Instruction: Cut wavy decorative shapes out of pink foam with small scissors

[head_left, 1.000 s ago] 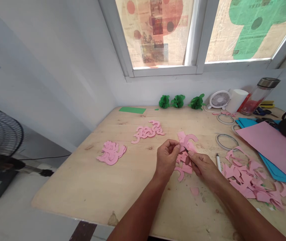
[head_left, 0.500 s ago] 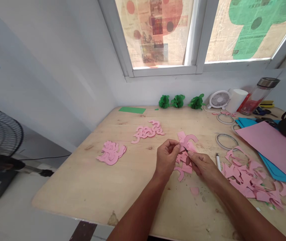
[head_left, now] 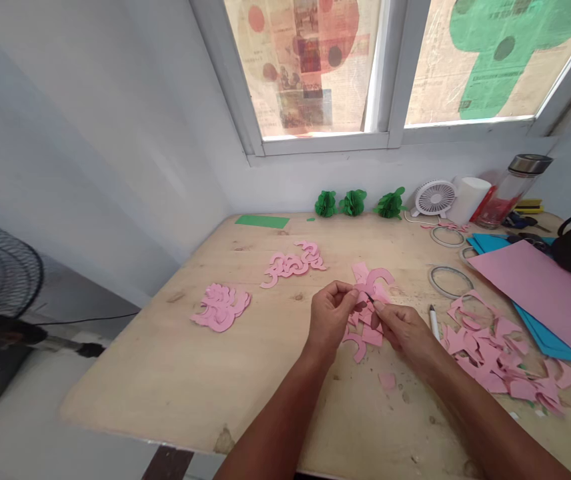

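Between thumb and fingers, my left hand point(head_left: 333, 312) pinches a small pink paper piece point(head_left: 361, 289). My right hand point(head_left: 399, 325) is closed on a thin dark-tipped tool point(head_left: 369, 297), whose tip meets the paper; most of the tool is hidden by the fingers. Under and around both hands lie pink paper pieces point(head_left: 372, 335), one of them a curved strip point(head_left: 380, 275). Left of my hands are a cluster of curved pink cutouts point(head_left: 295, 263) and a stack of pink cutouts point(head_left: 221, 308).
Pink scraps point(head_left: 490, 353), a white marker point(head_left: 434, 323) and tape rings point(head_left: 449, 283) lie on the right. Behind them are pink sheets point(head_left: 540, 287), a bottle point(head_left: 513, 190) and a small fan point(head_left: 434, 199). Green paper ornaments point(head_left: 352, 203) stand along the wall.
The view has shifted slightly. Both hands stay almost in place, with the paper and the dark tool tip still together.
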`<act>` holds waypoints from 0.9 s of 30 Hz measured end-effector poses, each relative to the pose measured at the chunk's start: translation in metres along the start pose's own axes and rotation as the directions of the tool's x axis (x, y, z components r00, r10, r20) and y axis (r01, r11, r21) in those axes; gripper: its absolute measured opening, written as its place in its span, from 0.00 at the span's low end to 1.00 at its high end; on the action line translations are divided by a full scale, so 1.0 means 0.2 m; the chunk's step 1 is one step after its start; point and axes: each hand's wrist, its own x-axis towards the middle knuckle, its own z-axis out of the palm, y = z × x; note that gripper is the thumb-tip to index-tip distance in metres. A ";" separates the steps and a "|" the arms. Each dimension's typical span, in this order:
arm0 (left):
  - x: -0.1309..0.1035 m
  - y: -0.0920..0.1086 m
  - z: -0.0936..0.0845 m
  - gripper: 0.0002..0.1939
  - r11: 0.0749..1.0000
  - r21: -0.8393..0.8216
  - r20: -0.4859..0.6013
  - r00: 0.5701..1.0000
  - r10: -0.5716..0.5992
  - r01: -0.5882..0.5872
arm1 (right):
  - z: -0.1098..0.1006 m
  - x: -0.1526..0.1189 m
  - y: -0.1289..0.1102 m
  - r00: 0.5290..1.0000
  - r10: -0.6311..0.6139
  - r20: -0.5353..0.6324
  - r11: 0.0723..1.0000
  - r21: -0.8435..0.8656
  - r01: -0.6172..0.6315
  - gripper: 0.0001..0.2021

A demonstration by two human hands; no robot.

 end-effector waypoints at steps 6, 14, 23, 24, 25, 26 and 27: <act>0.00 0.01 -0.01 0.09 1.000 -0.009 0.021 1.000 0.000 0.000 | 0.00 0.00 0.01 1.000 0.006 0.017 1.000 0.003 -0.006 0.21; 0.01 0.03 -0.04 0.08 0.999 0.033 0.067 0.997 -0.037 0.035 | 0.00 0.00 0.01 0.999 0.000 0.035 1.000 -0.015 0.000 0.22; 0.01 0.04 -0.04 0.07 0.997 0.059 0.085 0.995 -0.056 0.051 | 0.01 0.00 0.01 0.999 -0.014 0.042 1.000 -0.028 0.015 0.21; 0.01 0.04 -0.04 0.07 0.997 0.060 0.085 0.995 -0.057 0.052 | 0.01 0.00 0.01 0.999 -0.013 0.043 0.999 -0.031 0.014 0.21; 0.01 0.04 -0.04 0.07 0.997 0.061 0.084 0.995 -0.056 0.051 | 0.01 0.00 0.01 0.999 -0.012 0.045 0.999 -0.035 0.013 0.21; 0.02 0.05 -0.04 0.07 0.997 0.062 0.083 0.995 -0.056 0.051 | 0.01 0.00 0.00 0.999 -0.013 0.049 0.999 -0.039 0.014 0.21; 0.02 0.05 -0.05 0.08 0.997 0.063 0.083 0.995 -0.056 0.051 | 0.01 -0.01 0.00 0.998 -0.014 0.054 0.999 -0.041 0.016 0.21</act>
